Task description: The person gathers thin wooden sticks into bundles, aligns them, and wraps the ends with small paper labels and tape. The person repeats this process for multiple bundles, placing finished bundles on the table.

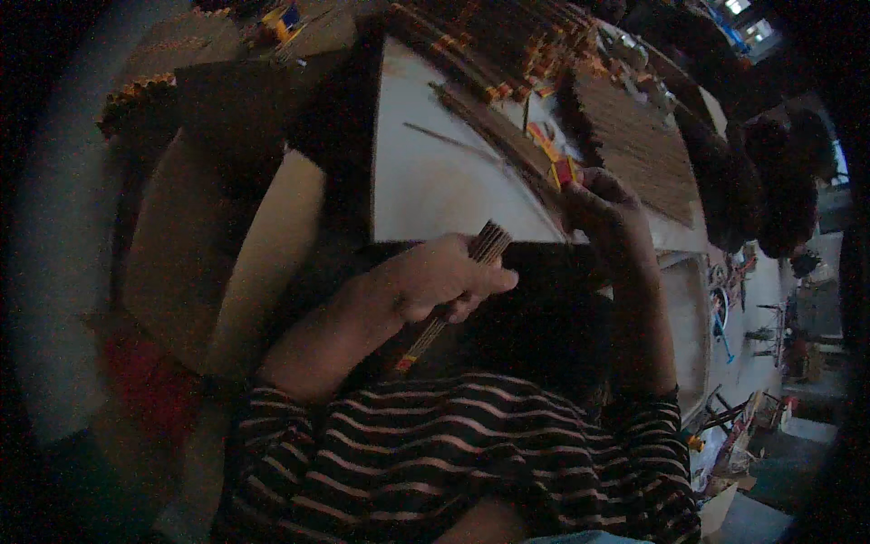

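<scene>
My left hand [439, 276] is closed around a slim bundle of thin brown sticks [491, 241], held aslant in front of my body. The lower end of this bundle carries a red and yellow band. At the table's near right part, my right hand [612, 213] pinches a small red and yellow paper band [563, 172] between thumb and fingers. Just beside that hand, loose long brown sticks [494, 136] lie on the white table [421, 195]. Dim light hides the finer detail of the fingers.
Many banded stick bundles [489, 45] are heaped at the table's far side. A broad brown stack [634, 145] lies on its right. An open cardboard box [272, 227] stands to the left, with more bundles [136, 98] beyond it. Dark rounded shapes [770, 181] are at the right.
</scene>
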A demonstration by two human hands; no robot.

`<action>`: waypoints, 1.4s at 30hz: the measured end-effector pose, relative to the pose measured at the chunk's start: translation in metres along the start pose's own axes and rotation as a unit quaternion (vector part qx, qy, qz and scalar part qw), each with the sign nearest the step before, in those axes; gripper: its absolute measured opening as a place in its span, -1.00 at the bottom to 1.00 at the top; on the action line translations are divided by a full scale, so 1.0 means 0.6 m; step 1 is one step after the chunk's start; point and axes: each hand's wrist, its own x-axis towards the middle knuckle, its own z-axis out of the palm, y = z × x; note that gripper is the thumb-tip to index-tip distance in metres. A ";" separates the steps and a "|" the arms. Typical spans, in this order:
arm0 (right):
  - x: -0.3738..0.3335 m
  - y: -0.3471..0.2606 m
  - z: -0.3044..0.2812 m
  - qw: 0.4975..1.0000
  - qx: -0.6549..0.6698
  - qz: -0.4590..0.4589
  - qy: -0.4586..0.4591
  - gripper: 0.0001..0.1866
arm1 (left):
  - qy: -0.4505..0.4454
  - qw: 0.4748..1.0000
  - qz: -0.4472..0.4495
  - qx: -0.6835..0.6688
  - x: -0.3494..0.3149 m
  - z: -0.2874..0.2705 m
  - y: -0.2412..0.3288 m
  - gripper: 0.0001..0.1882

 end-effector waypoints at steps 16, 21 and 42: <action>-0.235 0.049 0.023 0.990 -0.115 -0.076 0.028 -0.78 | 0.068 0.990 0.028 0.121 -0.041 0.165 -0.028 -0.81; -0.251 0.058 0.010 0.992 -0.087 -0.083 0.031 -0.78 | 0.070 0.986 0.033 0.144 -0.034 0.181 -0.038 -0.73; -0.257 0.045 -0.006 0.996 -0.052 -0.076 -0.012 -0.76 | 0.007 0.993 0.099 0.056 -0.040 0.183 -0.050 -0.59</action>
